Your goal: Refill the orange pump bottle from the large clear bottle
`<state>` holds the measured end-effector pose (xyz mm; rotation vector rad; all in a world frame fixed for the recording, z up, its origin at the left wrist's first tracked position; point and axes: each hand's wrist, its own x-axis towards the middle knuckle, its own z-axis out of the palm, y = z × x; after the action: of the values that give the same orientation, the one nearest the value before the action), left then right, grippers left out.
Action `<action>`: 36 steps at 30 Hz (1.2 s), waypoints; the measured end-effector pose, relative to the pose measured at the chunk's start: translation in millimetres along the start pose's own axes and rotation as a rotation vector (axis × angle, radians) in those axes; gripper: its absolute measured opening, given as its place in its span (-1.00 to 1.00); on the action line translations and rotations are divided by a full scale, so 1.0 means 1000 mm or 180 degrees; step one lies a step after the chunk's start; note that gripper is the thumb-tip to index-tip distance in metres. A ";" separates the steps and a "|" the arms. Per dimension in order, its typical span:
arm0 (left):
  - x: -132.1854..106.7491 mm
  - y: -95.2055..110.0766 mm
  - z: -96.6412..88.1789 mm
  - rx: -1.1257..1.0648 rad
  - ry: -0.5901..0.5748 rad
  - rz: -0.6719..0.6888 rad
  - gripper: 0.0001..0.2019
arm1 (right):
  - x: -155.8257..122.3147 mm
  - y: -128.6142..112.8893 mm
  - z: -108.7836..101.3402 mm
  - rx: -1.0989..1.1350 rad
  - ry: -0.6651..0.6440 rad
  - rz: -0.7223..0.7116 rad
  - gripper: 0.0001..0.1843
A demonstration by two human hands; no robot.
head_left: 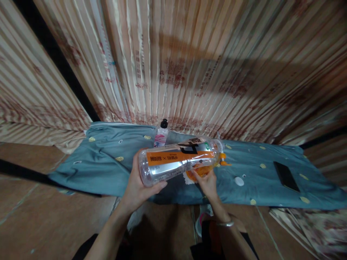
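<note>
My left hand (137, 189) is wrapped round the base of a large clear plastic bottle (179, 159) with an orange and silver label. The bottle lies nearly level in the air, its neck towards the right. Below its neck end, my right hand (208, 185) has its fingers closed on a see-through orange object (199, 174), whose kind I cannot make out because the bottle covers much of it. A small bright orange part (223, 160) shows beside the bottle's neck. A white scalloped edge (188, 179) shows left of the right hand's fingers.
A small clear bottle with a black cap (162, 134) stands at the back of the blue-green cloth (103, 159). On the right lie a white disc (239, 181) and a black phone (286, 176). A pleated curtain (184, 72) hangs behind. Dark poles slant at the left.
</note>
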<state>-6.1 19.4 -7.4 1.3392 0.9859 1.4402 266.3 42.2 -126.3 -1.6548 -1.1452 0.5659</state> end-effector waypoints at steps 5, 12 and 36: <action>0.000 0.001 0.000 0.0022 -0.0003 -0.0033 -0.10 | 0.000 -0.001 0.000 0.0024 0.0031 -0.0044 -0.25; 0.000 0.005 0.000 -0.0023 -0.0041 -0.0049 -0.12 | 0.000 -0.001 -0.001 -0.0089 0.0102 0.0016 -0.25; 0.001 0.009 -0.001 0.0137 -0.0046 0.0032 -0.10 | -0.002 -0.001 -0.003 0.0003 -0.0030 -0.0003 -0.30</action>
<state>-7.8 17.6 1.2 1.3856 1.0071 1.4220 267.2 39.2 -124.5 -1.6523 -1.1523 0.5743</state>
